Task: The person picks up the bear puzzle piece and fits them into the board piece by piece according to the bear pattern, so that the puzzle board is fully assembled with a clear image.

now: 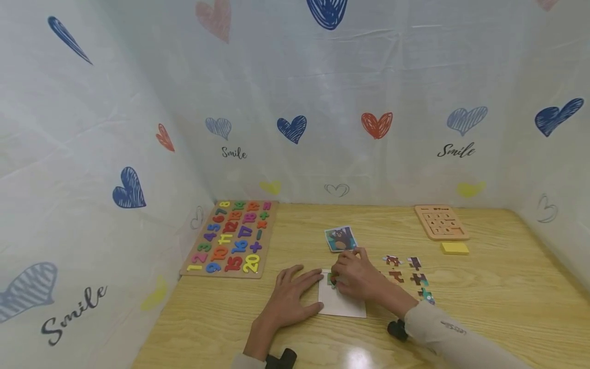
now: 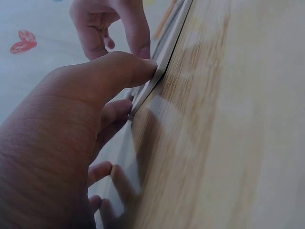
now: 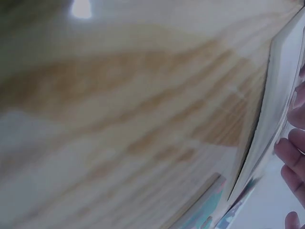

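Note:
A square white puzzle board (image 1: 343, 306) lies on the table in front of the person. My left hand (image 1: 291, 298) is spread at its left side, with the thumb and index fingertip touching the edge. In the left wrist view the left thumb (image 2: 119, 71) rests along the board's rim (image 2: 164, 59). My right hand (image 1: 357, 277) reaches over the board's upper left part, fingers bent, pinching a green jigsaw piece (image 1: 329, 279) largely hidden behind the fingertips. In the right wrist view only the curled right-side fingers (image 3: 290, 152) show beside the board's edge (image 3: 259, 129).
Several loose jigsaw pieces (image 1: 419, 279) lie right of the board. Behind it is a picture card (image 1: 341, 239) with a bear. A colourful number board (image 1: 230, 241) lies at the left; a wooden number tray (image 1: 441, 223) and yellow block (image 1: 455, 248) are at the back right.

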Demonstrator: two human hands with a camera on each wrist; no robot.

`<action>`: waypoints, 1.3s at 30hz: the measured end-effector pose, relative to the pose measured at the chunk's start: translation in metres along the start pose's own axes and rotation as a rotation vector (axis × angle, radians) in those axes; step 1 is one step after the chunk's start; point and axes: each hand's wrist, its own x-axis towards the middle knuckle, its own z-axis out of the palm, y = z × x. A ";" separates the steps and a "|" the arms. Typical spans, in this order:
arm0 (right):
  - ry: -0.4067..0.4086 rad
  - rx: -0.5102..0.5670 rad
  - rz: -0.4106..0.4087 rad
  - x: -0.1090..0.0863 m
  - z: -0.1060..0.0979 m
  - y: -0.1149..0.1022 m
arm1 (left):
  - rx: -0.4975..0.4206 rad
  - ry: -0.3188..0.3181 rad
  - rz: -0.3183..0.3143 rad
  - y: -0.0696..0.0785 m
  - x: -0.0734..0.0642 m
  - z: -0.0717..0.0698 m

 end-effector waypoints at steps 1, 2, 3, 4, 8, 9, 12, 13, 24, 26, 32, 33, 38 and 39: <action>-0.006 -0.008 -0.001 0.000 0.000 0.000 | -0.002 -0.001 0.000 0.001 0.000 0.000; -0.012 -0.015 -0.002 0.000 0.000 -0.001 | -0.004 -0.001 0.002 0.001 0.000 0.000; -0.019 -0.022 -0.003 0.000 0.000 -0.001 | 0.000 0.001 0.005 0.002 0.001 0.000; -0.025 -0.028 -0.003 0.000 0.000 -0.001 | 0.002 0.000 0.006 0.002 0.001 0.000; -0.037 -0.045 -0.003 0.000 0.001 -0.002 | 0.011 -0.004 0.011 0.003 0.002 0.000; -0.038 -0.046 -0.002 0.001 0.002 -0.002 | 0.016 -0.005 0.010 0.004 0.002 0.000; -0.034 -0.046 0.004 0.001 0.003 -0.002 | 0.023 -0.010 0.008 0.004 0.004 0.000; -0.033 -0.043 0.007 0.001 0.003 -0.002 | 0.026 -0.010 0.008 0.004 0.004 0.000; -0.005 -0.039 -0.003 0.003 0.005 -0.003 | 0.008 -0.017 0.008 0.005 0.005 0.000; 0.000 -0.043 -0.008 0.004 0.005 -0.003 | 0.019 -0.011 0.007 0.004 0.004 -0.001; -0.027 -0.055 0.027 0.004 0.002 -0.003 | 0.044 0.000 0.020 0.001 0.002 -0.002; -0.033 -0.052 0.037 0.003 0.000 -0.003 | 0.041 0.000 0.020 0.000 0.002 -0.002; -0.051 -0.036 0.095 -0.003 -0.013 0.004 | 0.033 0.004 0.019 0.001 0.001 -0.001; -0.051 -0.037 0.106 -0.004 -0.015 0.005 | 0.033 0.006 0.020 0.001 0.001 -0.001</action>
